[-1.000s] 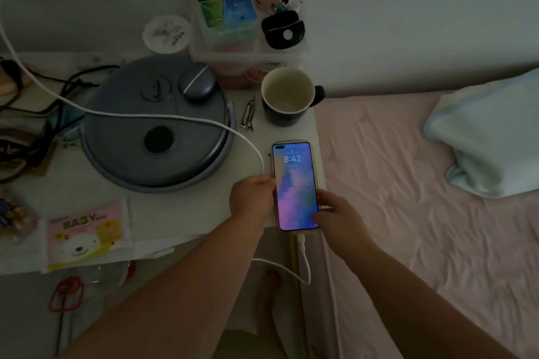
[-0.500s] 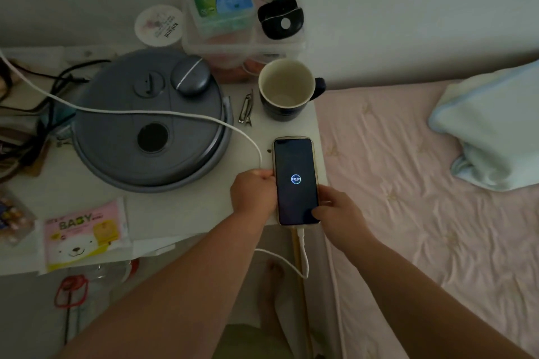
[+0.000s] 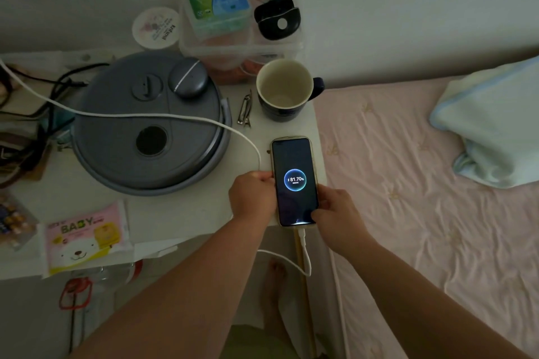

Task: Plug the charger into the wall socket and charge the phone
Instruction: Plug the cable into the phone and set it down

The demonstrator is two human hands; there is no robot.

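Note:
The phone [image 3: 294, 160] lies face up at the right front corner of the white table [image 3: 186, 213], its dark screen showing a blue charging ring with 81.70%. The white charging cable [image 3: 140, 116] is plugged into the phone's bottom end, loops below the table edge, passes under my left hand and runs left across the grey lid out of view. My left hand [image 3: 251, 195] grips the phone's left edge. My right hand [image 3: 335, 213] holds its lower right corner. The wall socket and the charger are not in view.
A round grey lid [image 3: 116, 160] fills the table's middle, and a dark mug [image 3: 284, 90] stands behind the phone beside hair clips [image 3: 245, 111]. A clear box of small items [image 3: 242, 46] sits at the wall, a baby wipes pack [image 3: 84, 239] at front left. The pink bed [image 3: 423, 198] adjoins right.
The phone's screen went from a lock screen showing 8:42 to a dark screen, and the charging ring with 81.70% now shows larger. Both hands stay on the phone.

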